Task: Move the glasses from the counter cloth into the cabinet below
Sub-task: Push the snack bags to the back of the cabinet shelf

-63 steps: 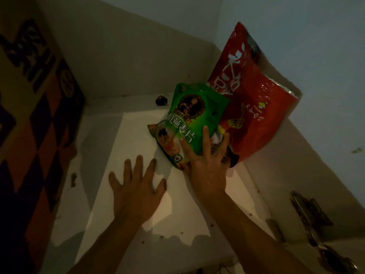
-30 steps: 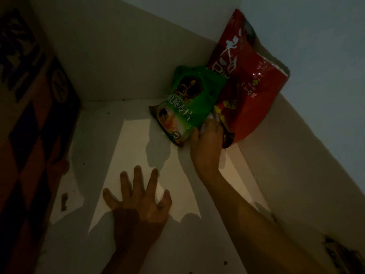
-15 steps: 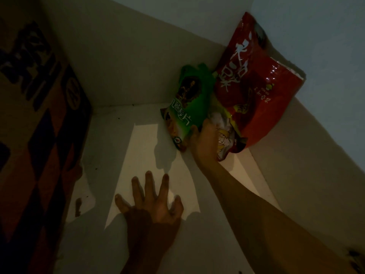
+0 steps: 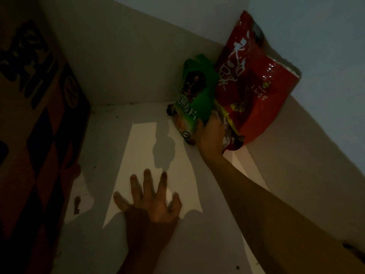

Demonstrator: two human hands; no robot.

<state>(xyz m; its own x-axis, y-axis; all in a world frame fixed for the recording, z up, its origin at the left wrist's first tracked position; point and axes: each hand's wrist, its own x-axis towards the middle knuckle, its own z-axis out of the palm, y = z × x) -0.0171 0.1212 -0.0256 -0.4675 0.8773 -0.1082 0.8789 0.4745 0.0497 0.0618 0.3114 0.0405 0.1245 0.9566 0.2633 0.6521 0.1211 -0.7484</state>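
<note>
No glasses are showing anywhere inside the dim cabinet (image 4: 197,244). The right hand (image 4: 210,133) is gripping the green packet (image 4: 194,95) in the far right corner, just beside the red bag (image 4: 256,80). The left hand (image 4: 152,200) is lying flat, fingers spread, near a cardboard box (image 4: 39,115) at left.

Cabinet floor (image 4: 122,244) lies open between cardboard box (image 4: 39,135) and corner food bags (image 4: 246,91).
</note>
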